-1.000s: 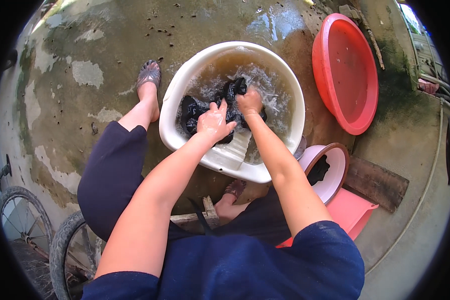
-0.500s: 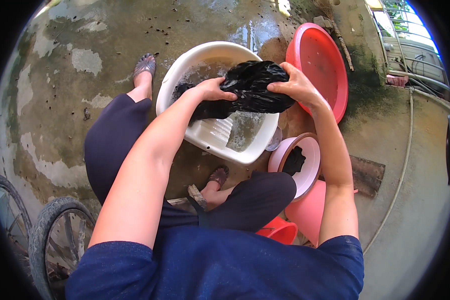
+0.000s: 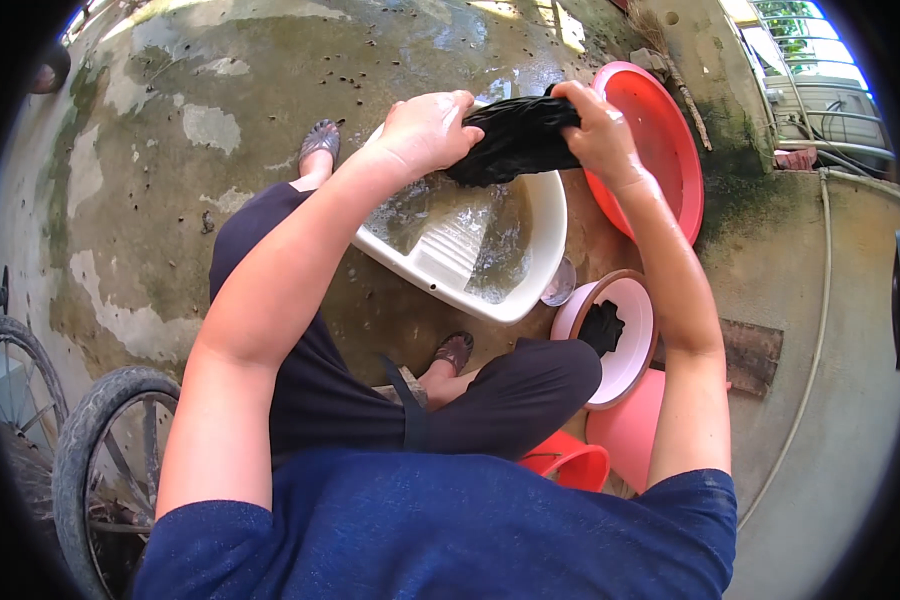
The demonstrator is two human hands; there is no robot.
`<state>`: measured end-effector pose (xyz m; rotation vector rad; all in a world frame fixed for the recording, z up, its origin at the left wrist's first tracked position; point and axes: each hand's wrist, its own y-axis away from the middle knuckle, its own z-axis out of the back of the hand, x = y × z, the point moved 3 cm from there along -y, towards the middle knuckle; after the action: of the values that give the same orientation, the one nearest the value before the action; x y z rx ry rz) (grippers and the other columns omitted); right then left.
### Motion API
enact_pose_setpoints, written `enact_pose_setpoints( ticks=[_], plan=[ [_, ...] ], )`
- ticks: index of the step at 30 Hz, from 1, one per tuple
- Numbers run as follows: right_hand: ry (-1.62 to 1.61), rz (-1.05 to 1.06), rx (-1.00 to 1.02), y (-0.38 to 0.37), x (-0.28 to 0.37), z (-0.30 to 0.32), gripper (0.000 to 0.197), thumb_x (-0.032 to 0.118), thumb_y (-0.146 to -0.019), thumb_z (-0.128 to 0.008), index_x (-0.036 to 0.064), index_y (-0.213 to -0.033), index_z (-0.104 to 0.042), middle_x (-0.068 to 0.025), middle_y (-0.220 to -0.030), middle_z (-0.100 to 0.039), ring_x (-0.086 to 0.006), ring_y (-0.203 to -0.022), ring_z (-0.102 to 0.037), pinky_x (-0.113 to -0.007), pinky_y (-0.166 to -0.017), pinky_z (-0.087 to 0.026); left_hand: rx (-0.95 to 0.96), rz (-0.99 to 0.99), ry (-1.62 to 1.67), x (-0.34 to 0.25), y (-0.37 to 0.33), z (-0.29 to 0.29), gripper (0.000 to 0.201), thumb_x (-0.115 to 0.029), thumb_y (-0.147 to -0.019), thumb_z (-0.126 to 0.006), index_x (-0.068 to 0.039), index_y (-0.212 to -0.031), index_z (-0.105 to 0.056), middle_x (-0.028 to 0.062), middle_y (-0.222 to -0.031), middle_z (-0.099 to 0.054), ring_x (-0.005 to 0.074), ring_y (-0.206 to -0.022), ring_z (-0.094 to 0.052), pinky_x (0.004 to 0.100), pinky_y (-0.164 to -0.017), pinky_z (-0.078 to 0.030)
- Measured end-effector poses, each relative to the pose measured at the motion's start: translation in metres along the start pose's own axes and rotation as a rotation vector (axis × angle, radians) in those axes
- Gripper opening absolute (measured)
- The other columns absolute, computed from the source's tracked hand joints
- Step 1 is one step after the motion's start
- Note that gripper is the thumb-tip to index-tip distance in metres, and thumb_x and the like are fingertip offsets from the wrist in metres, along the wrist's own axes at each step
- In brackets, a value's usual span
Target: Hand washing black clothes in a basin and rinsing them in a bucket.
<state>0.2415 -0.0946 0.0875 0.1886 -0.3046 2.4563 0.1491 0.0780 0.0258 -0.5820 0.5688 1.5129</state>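
Note:
A wet black cloth [image 3: 518, 140], perhaps a garment, is stretched between my two hands above a white basin [image 3: 553, 235]. My left hand [image 3: 430, 128] is closed on its left end, and my right hand [image 3: 600, 132] grips the right end with the thumb underneath. Under the cloth, the basin holds cloudy, sudsy water, and a ribbed washboard slope [image 3: 448, 250] shows at its near side. The cloth covers part of the basin's far side.
A large red tub [image 3: 660, 130] leans at the right. Beside my right knee stands a pink-white bucket [image 3: 630, 362] with a black cloth [image 3: 601, 327] inside, near a clear cup [image 3: 560, 283], a pink container [image 3: 625, 425] and a red bucket [image 3: 580, 468]. Bicycle wheels [image 3: 75, 480] stand at lower left.
Both hands have lifted the cloth up and away from the basin's water, and it is now pulled into a narrower band. My left hand has turned over onto its end.

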Motion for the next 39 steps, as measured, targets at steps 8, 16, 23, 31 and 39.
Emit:
enact_pose_setpoints(
  ticks=[8,16,23,31,39],
  plan=[
    [0.014,-0.557,0.245,0.043,-0.026,-0.241,0.028,0.032,-0.078,-0.050,0.0101,-0.096,-0.053,-0.0154,-0.082,-0.063,-0.0312,-0.076,-0.062,-0.042,-0.069,-0.049,0.050,-0.030,-0.235,-0.009,-0.008,-0.016,0.028,-0.029,-0.077,-0.055,-0.004,-0.091,-0.054,0.0117,-0.086,-0.061,0.0251,-0.083,-0.059,0.0397,-0.074,-0.040],
    [-0.010,-0.602,0.564,0.084,-0.077,-0.338,0.034,0.024,-0.073,-0.052,0.0090,-0.103,-0.055,-0.0167,-0.094,-0.061,-0.0324,-0.091,-0.057,-0.038,-0.082,-0.044,0.138,-0.073,-0.220,-0.019,-0.007,-0.051,0.023,-0.027,-0.075,-0.056,-0.006,-0.084,-0.056,0.0120,-0.079,-0.059,0.0270,-0.078,-0.056,0.0398,-0.074,-0.036],
    [-0.456,-0.312,0.064,0.008,-0.063,-0.139,0.040,0.004,-0.060,-0.053,0.0019,-0.099,-0.058,-0.0179,-0.092,-0.061,-0.0275,-0.088,-0.059,-0.032,-0.079,-0.044,0.052,0.006,-0.172,-0.004,-0.038,-0.013,0.033,-0.033,-0.077,-0.057,-0.004,-0.094,-0.056,0.0095,-0.089,-0.062,0.0258,-0.087,-0.059,0.0397,-0.073,-0.045],
    [-0.564,-0.356,-0.097,0.016,-0.028,0.094,0.040,-0.010,-0.068,-0.052,-0.0017,-0.107,-0.055,-0.0060,-0.095,-0.060,-0.0113,-0.086,-0.056,-0.022,-0.080,-0.044,0.004,0.048,-0.014,-0.008,-0.043,0.004,0.040,-0.035,-0.078,-0.055,-0.008,-0.107,-0.055,0.0102,-0.101,-0.060,0.0259,-0.097,-0.055,0.0357,-0.080,-0.044],
    [-0.945,-0.618,-0.467,0.030,-0.067,0.152,0.030,-0.002,-0.077,-0.052,-0.0013,-0.107,-0.052,-0.0093,-0.094,-0.061,-0.0169,-0.084,-0.059,-0.027,-0.077,-0.048,-0.103,0.031,0.082,-0.004,-0.049,0.014,0.041,-0.036,-0.078,-0.054,-0.008,-0.107,-0.056,0.0104,-0.103,-0.059,0.0259,-0.097,-0.055,0.0346,-0.083,-0.043]
  ],
)
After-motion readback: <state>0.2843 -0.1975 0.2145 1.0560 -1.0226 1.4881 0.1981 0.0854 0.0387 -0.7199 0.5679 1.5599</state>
